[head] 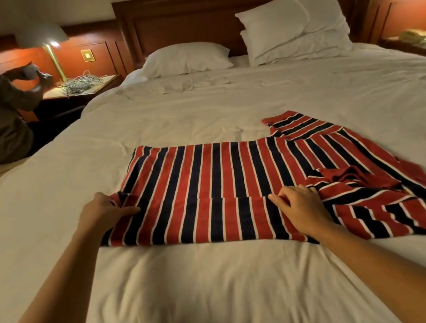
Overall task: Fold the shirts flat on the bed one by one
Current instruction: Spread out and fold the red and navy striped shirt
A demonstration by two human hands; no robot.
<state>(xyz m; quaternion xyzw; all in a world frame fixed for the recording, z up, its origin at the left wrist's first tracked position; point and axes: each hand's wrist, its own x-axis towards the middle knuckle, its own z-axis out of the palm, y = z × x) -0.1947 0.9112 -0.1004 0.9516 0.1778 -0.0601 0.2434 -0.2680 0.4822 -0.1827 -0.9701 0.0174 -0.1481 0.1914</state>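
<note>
Head view: pinching shirt (pixel 210 186) corner with left hand (pixel 104 212), pinching folded edge with right hand (pixel 303 210); probably needing lifting evenly, keeping it taut.

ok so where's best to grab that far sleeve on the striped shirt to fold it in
Pinch the sleeve at its cuff end, reaching over the striped shirt with the right hand. It lies flat on the bed, pointing away, so the free cuff edge probably lifts easiest.
</note>
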